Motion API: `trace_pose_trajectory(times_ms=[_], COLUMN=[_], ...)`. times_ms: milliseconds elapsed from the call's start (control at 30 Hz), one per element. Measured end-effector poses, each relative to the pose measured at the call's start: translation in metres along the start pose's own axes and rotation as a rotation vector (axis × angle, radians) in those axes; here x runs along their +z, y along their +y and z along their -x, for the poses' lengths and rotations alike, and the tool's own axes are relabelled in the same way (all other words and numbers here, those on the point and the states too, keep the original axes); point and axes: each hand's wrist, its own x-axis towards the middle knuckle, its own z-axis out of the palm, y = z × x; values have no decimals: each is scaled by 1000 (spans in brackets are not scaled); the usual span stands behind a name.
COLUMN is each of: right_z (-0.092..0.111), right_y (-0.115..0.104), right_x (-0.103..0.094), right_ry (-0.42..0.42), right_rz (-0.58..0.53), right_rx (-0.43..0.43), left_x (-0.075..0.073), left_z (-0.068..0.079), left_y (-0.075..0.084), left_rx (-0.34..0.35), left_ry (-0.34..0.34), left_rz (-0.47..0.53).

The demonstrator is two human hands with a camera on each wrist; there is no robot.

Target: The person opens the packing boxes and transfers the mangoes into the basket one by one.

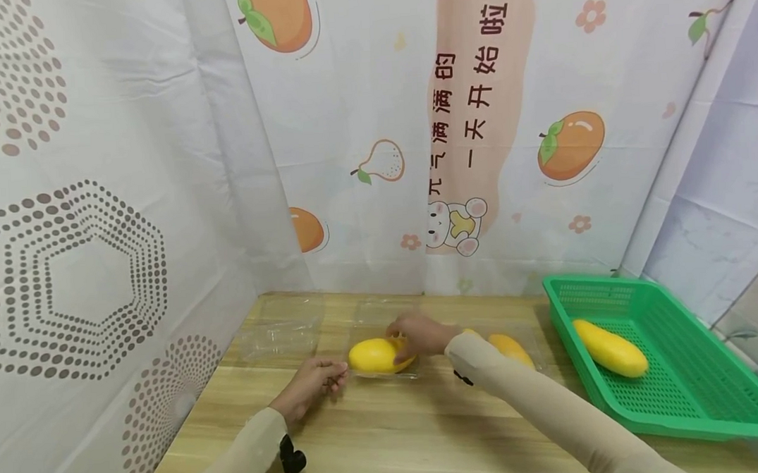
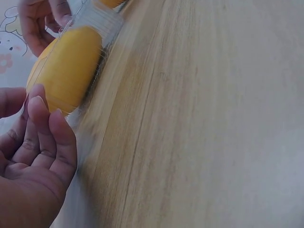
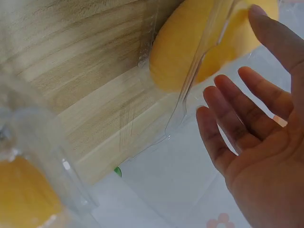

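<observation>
Curtains (image 1: pixel 346 75): printed cloth, hanging along the left, far and right sides.
Desk (image 1: pixel 394 447): wood-grained, under the basket and boxes.
Green basket (image 1: pixel 705 427): at the right, with one long yellow fruit (image 1: pixel 612 350) lying inside.
Side boxes: clear plastic, a left box (image 1: pixel 278 340) and a right box (image 1: pixel 539 342), the latter showing fruit past the right sleeve (image 1: pixel 532 392).
Middle box (image 1: pixel 379 376): clear plastic, between both hands; probably light, thin and easily dented, so best held by its stiffer rim.
Left hand (image 1: pixel 311 387): at the near left corner of the middle box, thumb and fingers apparently pinching its plastic edge.
Right hand (image 1: pixel 424 335): over the right end of the middle fruit (image 1: pixel 373 355), fingers loosely spread and grasping nothing; whether the thumb touches plastic, one cannot tell.
Middle fruit: lying lengthwise left to right in the middle box; looks smooth, likely firm and slightly slippery, best taken round its middle without squeezing.
</observation>
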Motion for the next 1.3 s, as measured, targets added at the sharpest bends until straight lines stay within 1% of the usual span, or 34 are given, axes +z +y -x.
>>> trace_pose_trajectory(times_ms=[167, 433, 667, 933, 1167, 1300], right_z=[0, -4, -6, -8, -11, -10], right_y=[-9, -13, -17, -17, -12, -10], right_x=[4, 11, 9, 13, 14, 16], right_ry=[-28, -64, -89, -86, -83, -63], right_rz=[5, 68, 25, 79, 52, 72], right_rx=[19, 61, 104, 82, 59, 30], left_x=[0, 0, 0, -1, -2, -1], left_z=[1, 0, 0, -1, -2, -2], left_y=[0, 2, 2, 1, 1, 1], left_rx=[-5, -8, -5, -16, -11, -12], left_ry=[-2, -7, -18, -14, -9, -16], left_rz=[-5, 12, 4, -7, 0, 9])
